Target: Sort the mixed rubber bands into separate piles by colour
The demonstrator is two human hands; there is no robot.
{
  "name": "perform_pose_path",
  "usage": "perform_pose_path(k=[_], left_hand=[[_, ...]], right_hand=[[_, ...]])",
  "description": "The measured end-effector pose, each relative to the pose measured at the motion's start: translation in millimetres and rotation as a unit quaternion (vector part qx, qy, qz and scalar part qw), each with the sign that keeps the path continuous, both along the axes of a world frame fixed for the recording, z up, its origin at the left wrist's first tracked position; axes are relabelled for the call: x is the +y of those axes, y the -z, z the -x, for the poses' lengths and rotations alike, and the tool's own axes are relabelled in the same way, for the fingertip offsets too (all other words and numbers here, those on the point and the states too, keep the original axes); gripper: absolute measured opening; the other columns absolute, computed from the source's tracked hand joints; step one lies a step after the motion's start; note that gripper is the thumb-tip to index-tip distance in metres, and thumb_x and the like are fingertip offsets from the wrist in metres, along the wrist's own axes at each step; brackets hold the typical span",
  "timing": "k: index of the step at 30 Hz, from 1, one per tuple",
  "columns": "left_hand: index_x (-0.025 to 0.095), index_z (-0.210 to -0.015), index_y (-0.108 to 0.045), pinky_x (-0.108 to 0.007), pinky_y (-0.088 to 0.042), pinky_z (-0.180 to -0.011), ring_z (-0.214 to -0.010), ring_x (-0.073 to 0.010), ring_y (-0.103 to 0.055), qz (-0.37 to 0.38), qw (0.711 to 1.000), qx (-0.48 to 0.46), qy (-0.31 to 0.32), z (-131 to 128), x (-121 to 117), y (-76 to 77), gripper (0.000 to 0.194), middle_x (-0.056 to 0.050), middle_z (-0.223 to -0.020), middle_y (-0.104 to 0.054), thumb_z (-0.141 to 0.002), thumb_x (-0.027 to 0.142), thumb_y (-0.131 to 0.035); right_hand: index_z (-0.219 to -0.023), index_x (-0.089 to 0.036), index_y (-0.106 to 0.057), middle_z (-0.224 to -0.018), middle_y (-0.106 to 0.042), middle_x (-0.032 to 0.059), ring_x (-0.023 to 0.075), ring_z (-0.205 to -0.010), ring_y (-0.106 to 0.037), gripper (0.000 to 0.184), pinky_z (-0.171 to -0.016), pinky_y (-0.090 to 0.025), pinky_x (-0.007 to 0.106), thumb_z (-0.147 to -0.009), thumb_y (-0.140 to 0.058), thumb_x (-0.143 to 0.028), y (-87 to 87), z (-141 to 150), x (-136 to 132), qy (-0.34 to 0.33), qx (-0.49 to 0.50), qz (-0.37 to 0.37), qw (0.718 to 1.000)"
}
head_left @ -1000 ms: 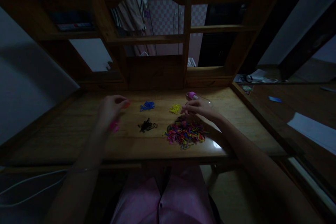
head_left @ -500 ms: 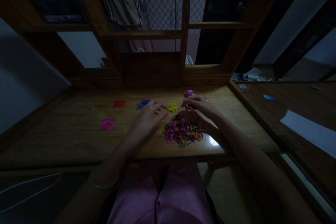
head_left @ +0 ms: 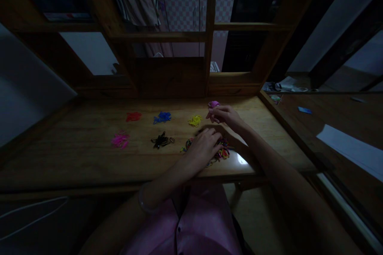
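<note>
My left hand [head_left: 205,145] lies on top of a mixed heap of coloured rubber bands [head_left: 223,152] near the desk's front edge, fingers curled down into it. My right hand [head_left: 224,114] hovers just behind the heap, fingertips pinched together beside a small pink object [head_left: 213,104]. Sorted little piles lie to the left on the wooden desk [head_left: 89,159]: yellow [head_left: 195,120], blue [head_left: 162,117], red [head_left: 133,116], black [head_left: 162,140] and pink [head_left: 120,140].
A wooden hutch with shelves [head_left: 167,36] rises at the back of the desk. A second wooden surface on the right carries white paper [head_left: 350,147] and a blue item [head_left: 305,110]. White cable [head_left: 32,207] runs at lower left. The light is dim.
My left hand has swept right from the red and pink piles, past the blue pile, and now rests on the mixed heap. My right hand has barely moved.
</note>
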State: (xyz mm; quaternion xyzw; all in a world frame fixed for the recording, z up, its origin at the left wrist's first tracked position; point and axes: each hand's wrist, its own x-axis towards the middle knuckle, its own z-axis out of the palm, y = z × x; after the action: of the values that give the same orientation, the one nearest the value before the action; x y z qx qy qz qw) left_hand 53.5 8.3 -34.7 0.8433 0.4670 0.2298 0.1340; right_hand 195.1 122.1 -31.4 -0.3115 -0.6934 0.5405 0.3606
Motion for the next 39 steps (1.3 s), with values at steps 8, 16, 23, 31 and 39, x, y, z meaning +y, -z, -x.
perform_pose_path(k=[8,16,23,31,39], left_hand=[[0.018,-0.090,-0.065,-0.034,-0.047,-0.088,-0.097,-0.0214,-0.058,-0.024,1.000,0.003,-0.011,-3,4,4.7,0.007,-0.005,-0.094,-0.064,-0.089,0.019,-0.058],[0.020,-0.096,-0.069,-0.030,-0.051,-0.081,-0.087,-0.0182,-0.067,0.068,0.987,-0.144,-0.026,21,11,-0.1,0.014,-0.003,-0.096,-0.072,-0.085,0.019,-0.059],[0.018,-0.097,-0.072,-0.030,-0.054,-0.079,-0.085,-0.0194,-0.070,0.148,0.957,-0.245,-0.041,39,15,1.4,0.019,-0.005,-0.092,-0.075,-0.082,0.023,-0.062],[0.017,-0.098,-0.073,-0.030,-0.056,-0.076,-0.085,-0.0198,-0.071,0.175,0.945,-0.269,-0.059,46,16,0.7,0.022,-0.006,-0.092,-0.076,-0.081,0.020,-0.060],[0.017,-0.102,-0.066,-0.029,-0.057,-0.077,-0.090,-0.0203,-0.071,0.156,0.933,-0.314,-0.083,50,18,4.2,0.023,-0.007,-0.097,-0.074,-0.079,0.020,-0.063]], right_hand=[[-0.081,-0.014,-0.074,-0.067,-0.057,0.0024,0.0100,-0.057,-0.043,0.034,-0.051,-0.029,0.026,-0.086,-0.061,-0.046,1.5,-1,1,-0.013,0.013,0.013,1.000],[-0.082,-0.016,-0.073,-0.068,-0.057,0.0025,0.0104,-0.057,-0.043,0.034,-0.050,-0.028,0.027,-0.087,-0.059,-0.047,0.5,-1,0,-0.012,0.006,-0.001,1.000],[-0.079,-0.016,-0.071,-0.067,-0.056,0.0026,0.0114,-0.058,-0.042,0.034,-0.051,-0.028,0.028,-0.087,-0.059,-0.047,-2.3,0,-1,-0.005,-0.013,-0.007,1.000],[-0.082,-0.016,-0.072,-0.069,-0.057,0.0019,0.0108,-0.058,-0.046,0.030,-0.051,-0.029,0.026,-0.087,-0.060,-0.044,-3.1,-2,-4,-0.031,-0.016,-0.004,0.999],[-0.100,-0.020,-0.069,-0.077,-0.065,0.0009,0.0117,-0.063,-0.056,0.032,-0.055,-0.041,0.024,-0.079,-0.073,-0.043,-8.4,-1,-10,-0.160,-0.113,0.013,0.981]])
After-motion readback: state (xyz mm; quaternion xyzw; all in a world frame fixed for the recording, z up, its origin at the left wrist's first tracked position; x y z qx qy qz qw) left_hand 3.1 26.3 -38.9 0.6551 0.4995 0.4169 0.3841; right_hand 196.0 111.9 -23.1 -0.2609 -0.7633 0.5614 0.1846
